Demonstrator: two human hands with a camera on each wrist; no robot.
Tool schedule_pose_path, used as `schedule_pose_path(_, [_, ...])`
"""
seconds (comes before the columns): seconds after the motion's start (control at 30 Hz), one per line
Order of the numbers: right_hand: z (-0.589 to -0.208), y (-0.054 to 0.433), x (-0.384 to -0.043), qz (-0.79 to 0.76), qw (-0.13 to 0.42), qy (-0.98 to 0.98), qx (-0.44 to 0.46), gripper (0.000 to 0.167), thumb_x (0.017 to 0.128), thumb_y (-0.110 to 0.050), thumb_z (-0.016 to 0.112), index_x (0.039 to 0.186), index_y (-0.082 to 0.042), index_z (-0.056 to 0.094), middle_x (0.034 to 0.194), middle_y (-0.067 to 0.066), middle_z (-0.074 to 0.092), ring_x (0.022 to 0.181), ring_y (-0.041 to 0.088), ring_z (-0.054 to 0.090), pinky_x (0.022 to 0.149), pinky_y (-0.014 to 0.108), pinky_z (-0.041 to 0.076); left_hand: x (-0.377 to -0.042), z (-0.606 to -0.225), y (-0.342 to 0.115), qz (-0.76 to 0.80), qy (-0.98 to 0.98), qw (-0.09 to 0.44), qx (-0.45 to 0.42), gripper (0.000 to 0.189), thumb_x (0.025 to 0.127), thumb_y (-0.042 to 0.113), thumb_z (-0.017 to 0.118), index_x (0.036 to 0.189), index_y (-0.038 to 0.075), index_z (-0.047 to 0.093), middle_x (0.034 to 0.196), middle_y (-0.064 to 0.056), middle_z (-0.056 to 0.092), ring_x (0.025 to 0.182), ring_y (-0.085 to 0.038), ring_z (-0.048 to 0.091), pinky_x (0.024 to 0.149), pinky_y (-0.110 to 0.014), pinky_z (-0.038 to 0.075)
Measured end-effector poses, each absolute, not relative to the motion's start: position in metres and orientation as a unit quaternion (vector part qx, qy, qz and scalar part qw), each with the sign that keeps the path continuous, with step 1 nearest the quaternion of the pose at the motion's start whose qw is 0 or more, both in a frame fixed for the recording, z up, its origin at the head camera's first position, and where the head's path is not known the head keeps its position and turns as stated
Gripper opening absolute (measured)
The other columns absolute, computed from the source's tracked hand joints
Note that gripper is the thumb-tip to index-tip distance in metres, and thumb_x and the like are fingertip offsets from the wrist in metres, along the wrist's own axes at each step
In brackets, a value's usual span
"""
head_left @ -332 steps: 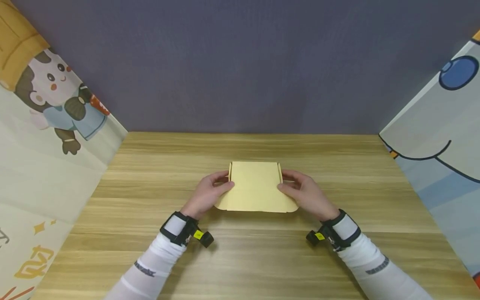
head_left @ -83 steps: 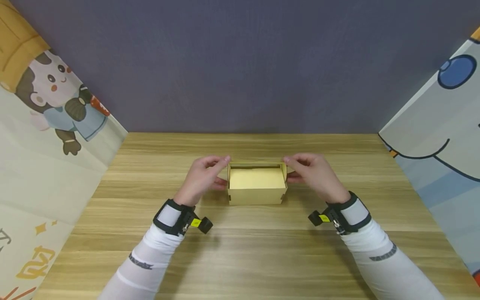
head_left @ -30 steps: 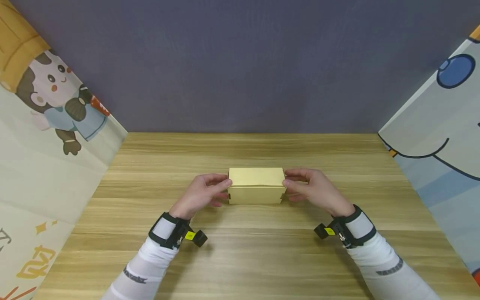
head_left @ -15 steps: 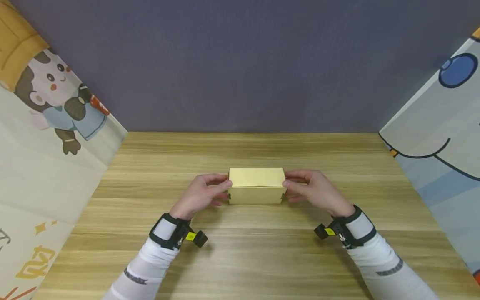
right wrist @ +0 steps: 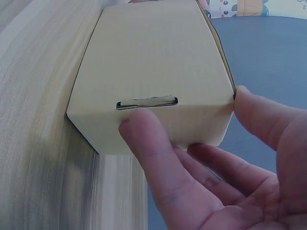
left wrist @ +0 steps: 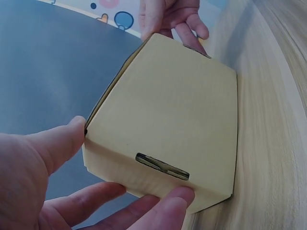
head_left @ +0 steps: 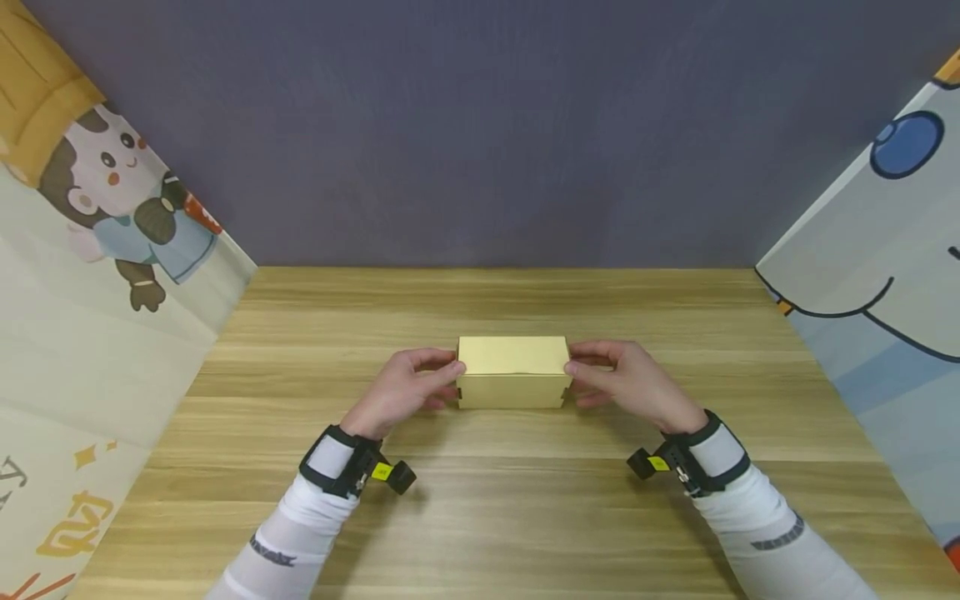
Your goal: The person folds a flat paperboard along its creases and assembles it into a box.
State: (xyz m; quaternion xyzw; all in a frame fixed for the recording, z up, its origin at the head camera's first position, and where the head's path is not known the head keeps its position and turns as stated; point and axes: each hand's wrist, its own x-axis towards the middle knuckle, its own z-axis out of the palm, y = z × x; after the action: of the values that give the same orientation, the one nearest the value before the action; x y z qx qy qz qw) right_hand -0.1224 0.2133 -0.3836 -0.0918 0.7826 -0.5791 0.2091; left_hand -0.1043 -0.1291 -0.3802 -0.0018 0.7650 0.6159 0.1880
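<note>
A small plain yellowish cardboard box (head_left: 513, 375) sits on the wooden table with its lid down. My left hand (head_left: 408, 385) holds its left end, the thumb at the lid's front corner and the fingers against the side. On the right end, my right hand (head_left: 626, 382) holds it the same way. In the left wrist view, the left fingertips (left wrist: 180, 194) touch the end wall beside a slot at the front edge of the cardboard box (left wrist: 168, 105). The right wrist view shows a similar slot by the right fingers (right wrist: 151, 139). The inside is hidden.
The wooden table (head_left: 517, 517) spreads around the box. A dark blue-grey panel (head_left: 510, 133) rises behind it. Sheets printed with cartoons, one on the left (head_left: 97, 333) and one on the right (head_left: 885, 242), flank the table. Each wrist wears a strapped camera.
Earlier the lid flap was spread towards me, then it stood raised at the back; now it lies down over the box. Over the last second, the lid's front edge settled and the hands barely moved.
</note>
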Motion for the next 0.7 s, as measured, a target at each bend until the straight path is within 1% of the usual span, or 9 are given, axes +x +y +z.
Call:
schedule_pose_path(0.1, [-0.383, 0.214, -0.122, -0.576, 0.208, 0.785, -0.093, 0.063, 0.104, -0.027, 0.072, 0.152, 0.007, 0.049, 0.139, 0.028, 0.061, 0.108, 0.040, 0.072, 0.082, 0.045, 0.065, -0.104, -0.378, -0.127, 0.605, 0.775, 0.183, 0.000, 0.055, 0.103, 0.030, 0.073, 0.145, -0.002, 0.060, 0.127, -0.016, 0.072, 0.100, -0.036, 0.074, 0.093, -0.053, 0.060])
schedule_pose_path(0.2, [-0.381, 0.214, -0.121, -0.574, 0.197, 0.789, -0.094, 0.065, 0.104, -0.029, 0.073, 0.153, 0.006, 0.049, 0.141, 0.027, 0.061, 0.109, 0.042, 0.071, 0.081, 0.046, 0.065, -0.104, -0.375, -0.124, 0.596, 0.784, 0.173, 0.007, 0.058, 0.103, 0.033, 0.072, 0.147, -0.001, 0.058, 0.123, -0.017, 0.072, 0.102, -0.035, 0.074, 0.094, -0.051, 0.060])
schedule_pose_path(0.27, [-0.379, 0.214, -0.121, -0.571, 0.184, 0.794, -0.096, 0.066, 0.103, -0.032, 0.073, 0.153, 0.004, 0.050, 0.142, 0.026, 0.061, 0.110, 0.043, 0.071, 0.081, 0.046, 0.065, -0.104, -0.372, -0.122, 0.593, 0.789, 0.161, 0.013, 0.059, 0.103, 0.035, 0.072, 0.148, 0.000, 0.057, 0.124, -0.017, 0.071, 0.103, -0.036, 0.073, 0.094, -0.050, 0.061])
schedule_pose_path(0.37, [-0.375, 0.213, -0.120, -0.561, 0.157, 0.806, -0.105, 0.066, 0.104, -0.036, 0.072, 0.154, 0.001, 0.050, 0.146, 0.024, 0.058, 0.112, 0.045, 0.070, 0.081, 0.045, 0.065, -0.104, -0.367, -0.119, 0.592, 0.794, 0.140, 0.021, 0.060, 0.104, 0.037, 0.071, 0.149, 0.001, 0.057, 0.132, -0.018, 0.067, 0.107, -0.036, 0.073, 0.094, -0.047, 0.061])
schedule_pose_path(0.47, [-0.371, 0.212, -0.118, -0.552, 0.125, 0.816, -0.115, 0.065, 0.105, -0.036, 0.069, 0.154, 0.002, 0.049, 0.149, 0.025, 0.056, 0.113, 0.043, 0.071, 0.083, 0.045, 0.065, -0.103, -0.363, -0.116, 0.596, 0.794, 0.118, 0.023, 0.059, 0.104, 0.037, 0.071, 0.149, 0.002, 0.057, 0.143, -0.015, 0.062, 0.111, -0.034, 0.072, 0.095, -0.042, 0.061])
schedule_pose_path(0.57, [-0.369, 0.208, -0.117, -0.550, 0.094, 0.822, -0.116, 0.061, 0.106, -0.034, 0.069, 0.151, 0.003, 0.052, 0.146, 0.024, 0.058, 0.116, 0.038, 0.071, 0.086, 0.045, 0.064, -0.103, -0.362, -0.113, 0.604, 0.791, 0.095, 0.023, 0.055, 0.105, 0.035, 0.070, 0.148, 0.002, 0.059, 0.145, -0.015, 0.059, 0.115, -0.032, 0.071, 0.098, -0.045, 0.059])
schedule_pose_path(0.7, [-0.368, 0.204, -0.115, -0.532, 0.047, 0.837, -0.119, 0.052, 0.105, -0.032, 0.070, 0.142, 0.004, 0.059, 0.138, 0.021, 0.065, 0.116, 0.033, 0.071, 0.090, 0.039, 0.062, -0.103, -0.364, -0.110, 0.606, 0.793, 0.061, 0.024, 0.051, 0.106, 0.034, 0.069, 0.144, 0.000, 0.061, 0.144, -0.017, 0.061, 0.116, -0.031, 0.070, 0.100, -0.052, 0.058])
